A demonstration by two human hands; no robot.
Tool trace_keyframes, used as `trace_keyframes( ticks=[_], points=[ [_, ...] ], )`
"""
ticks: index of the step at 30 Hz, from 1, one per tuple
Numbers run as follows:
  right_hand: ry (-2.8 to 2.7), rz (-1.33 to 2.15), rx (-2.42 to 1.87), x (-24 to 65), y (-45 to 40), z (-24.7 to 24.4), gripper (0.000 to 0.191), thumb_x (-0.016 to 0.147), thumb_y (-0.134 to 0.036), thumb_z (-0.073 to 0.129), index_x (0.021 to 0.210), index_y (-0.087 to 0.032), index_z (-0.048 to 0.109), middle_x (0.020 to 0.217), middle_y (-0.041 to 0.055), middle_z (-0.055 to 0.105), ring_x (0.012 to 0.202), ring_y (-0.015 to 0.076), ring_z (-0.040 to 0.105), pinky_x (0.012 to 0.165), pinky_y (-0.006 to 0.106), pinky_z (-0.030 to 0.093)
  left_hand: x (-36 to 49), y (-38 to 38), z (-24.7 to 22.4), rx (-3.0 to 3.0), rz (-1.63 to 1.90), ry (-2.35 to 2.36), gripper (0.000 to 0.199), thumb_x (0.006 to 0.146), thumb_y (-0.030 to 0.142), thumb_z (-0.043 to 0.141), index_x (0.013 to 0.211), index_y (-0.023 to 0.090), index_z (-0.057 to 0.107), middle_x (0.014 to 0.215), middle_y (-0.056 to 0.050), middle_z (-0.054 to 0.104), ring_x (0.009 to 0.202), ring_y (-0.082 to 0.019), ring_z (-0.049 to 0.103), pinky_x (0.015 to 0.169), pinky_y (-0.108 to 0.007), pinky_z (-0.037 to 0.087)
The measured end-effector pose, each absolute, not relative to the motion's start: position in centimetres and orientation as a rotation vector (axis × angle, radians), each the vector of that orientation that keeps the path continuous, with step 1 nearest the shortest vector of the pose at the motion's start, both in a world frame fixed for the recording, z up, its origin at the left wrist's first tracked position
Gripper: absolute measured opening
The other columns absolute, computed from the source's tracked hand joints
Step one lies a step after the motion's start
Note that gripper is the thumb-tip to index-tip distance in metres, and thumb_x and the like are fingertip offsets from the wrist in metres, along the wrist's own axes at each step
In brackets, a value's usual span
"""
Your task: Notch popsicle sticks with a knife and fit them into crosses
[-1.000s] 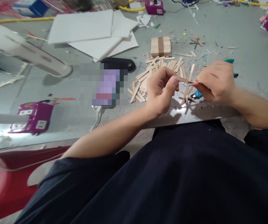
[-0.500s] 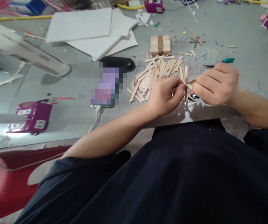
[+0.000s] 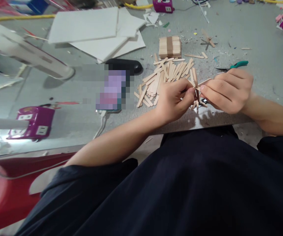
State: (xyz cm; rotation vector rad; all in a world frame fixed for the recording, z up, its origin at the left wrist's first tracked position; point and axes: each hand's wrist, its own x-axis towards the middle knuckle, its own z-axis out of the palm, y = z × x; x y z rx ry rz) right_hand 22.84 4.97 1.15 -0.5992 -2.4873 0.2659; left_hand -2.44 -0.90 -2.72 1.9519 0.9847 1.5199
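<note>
My left hand (image 3: pixel 177 98) pinches wooden craft sticks (image 3: pixel 197 93) that cross between my two hands near the table's front edge. From the other side, my right hand (image 3: pixel 228 90) is closed, its thumb and forefinger on a light stick that points toward the left fingertips. The exact joint of the sticks is partly hidden by my fingers. A pile of loose craft sticks (image 3: pixel 172 72) spreads just beyond my left hand. Behind it stands a banded bundle of craft sticks (image 3: pixel 170 47). Pliers with teal handles (image 3: pixel 238 64) lie beyond my right hand.
White foam boards (image 3: pixel 84 26) lie at the back left. A phone (image 3: pixel 112 90) with a white cable rests left of the pile, beside a black case (image 3: pixel 131 66). A small star of crossed sticks (image 3: pixel 208 42) and purple socket blocks (image 3: pixel 36 123) are also on the table.
My right hand has shifted slightly, and the stick in its fingers sits at a different angle. The crossed sticks have turned a little. My left hand stays nearly in place.
</note>
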Motion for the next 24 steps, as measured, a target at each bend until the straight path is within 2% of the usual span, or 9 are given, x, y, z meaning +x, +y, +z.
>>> trace_keyframes(
  ticks=[5, 10, 13, 16, 24],
  points=[
    [-2.546, 0.074, -0.433, 22.6, 6.0, -0.2, 0.058, 0.113, -0.088, 0.061, 0.111, -0.033, 0.082, 0.106, -0.0024, 0.087, 0.091, 0.0196, 0.083, 0.085, 0.042, 0.066, -2.2, -1.2, -2.4, 2.189, 1.516, 0.901, 0.024, 0.109, 0.020, 0.065, 0.085, 0.023, 0.069, 0.069, 0.000, 0.078, 0.059, -0.012, 0.069, 0.055, -0.025, 0.047],
    [-2.405, 0.018, -0.342, 22.9, 7.2, -1.8, 0.062, 0.123, -0.081, 0.048, 0.105, -0.031, 0.081, 0.097, -0.0105, 0.084, 0.085, 0.0109, 0.084, 0.081, 0.033, 0.068, -2.1, -1.3, -2.5, 2.198, 1.500, 0.856, 0.028, 0.116, 0.027, 0.060, 0.091, 0.022, 0.069, 0.072, -0.001, 0.080, 0.060, -0.011, 0.071, 0.057, -0.023, 0.051],
    [-2.304, 0.041, -0.310, 23.2, 7.9, -2.5, 0.058, 0.121, -0.079, 0.056, 0.100, -0.032, 0.082, 0.090, -0.0120, 0.082, 0.082, 0.0097, 0.085, 0.076, 0.030, 0.067, -2.2, -1.2, -2.4, 2.233, 1.523, 0.790, 0.031, 0.120, 0.031, 0.056, 0.094, 0.022, 0.070, 0.076, -0.002, 0.081, 0.063, -0.011, 0.074, 0.059, -0.024, 0.054],
    [-2.255, 0.179, -0.331, 23.4, 8.4, -2.7, 0.057, 0.115, -0.083, 0.066, 0.095, -0.033, 0.083, 0.087, -0.0128, 0.081, 0.083, 0.0096, 0.086, 0.075, 0.028, 0.067, -2.2, -1.1, -2.4, 2.272, 1.589, 0.768, 0.031, 0.120, 0.030, 0.057, 0.092, 0.023, 0.068, 0.075, -0.001, 0.078, 0.062, -0.011, 0.070, 0.058, -0.023, 0.051],
    [-2.236, 0.351, -0.371, 23.6, 8.8, -3.2, 0.051, 0.107, -0.085, 0.078, 0.100, -0.035, 0.086, 0.092, -0.0124, 0.084, 0.084, 0.0109, 0.084, 0.080, 0.033, 0.070, -2.5, -1.0, -2.8, 2.335, 1.529, 0.880, 0.033, 0.121, 0.035, 0.053, 0.093, 0.023, 0.065, 0.074, -0.001, 0.074, 0.062, -0.012, 0.065, 0.060, -0.027, 0.049]
  ],
)
